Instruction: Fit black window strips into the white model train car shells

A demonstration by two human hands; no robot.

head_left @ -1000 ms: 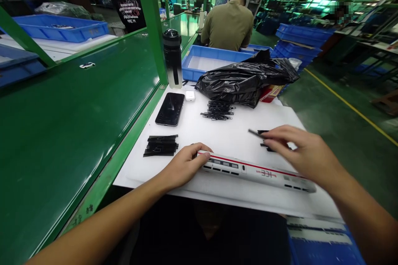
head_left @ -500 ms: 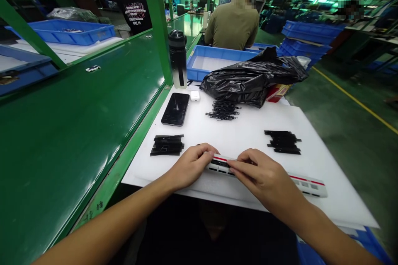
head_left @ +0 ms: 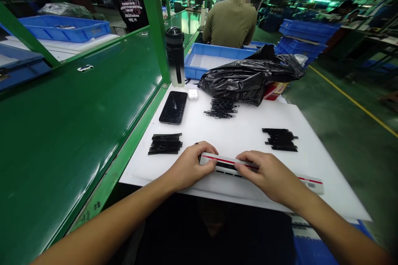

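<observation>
A long white strip-shaped part with a red stripe and dark windows (head_left: pixel 226 165) lies slanted near the front edge of the white board. My left hand (head_left: pixel 194 163) grips its left end, thumb on the front face and fingers behind. Farther right, my right hand (head_left: pixel 267 174) holds the same part between thumb and fingers, covering its middle. The part's right end (head_left: pixel 314 184) shows beyond my right wrist. Flat black strips lie in a left pile (head_left: pixel 165 144) and a right pile (head_left: pixel 280 139). Thin black frames (head_left: pixel 221 108) are heaped behind the hands.
A phone (head_left: pixel 173 107), a white case (head_left: pixel 193 94) and a bottle (head_left: pixel 175 58) stand at the board's back left. A black plastic bag (head_left: pixel 242 76) lies before a blue tray (head_left: pixel 199 70). A green post (head_left: pixel 155 20) rises at left. A person (head_left: pixel 231 22) sits ahead.
My left thumb has moved onto the front face of the part, and more of the part's left end shows. My right fingers have spread along its upper edge. The view has shifted slightly.
</observation>
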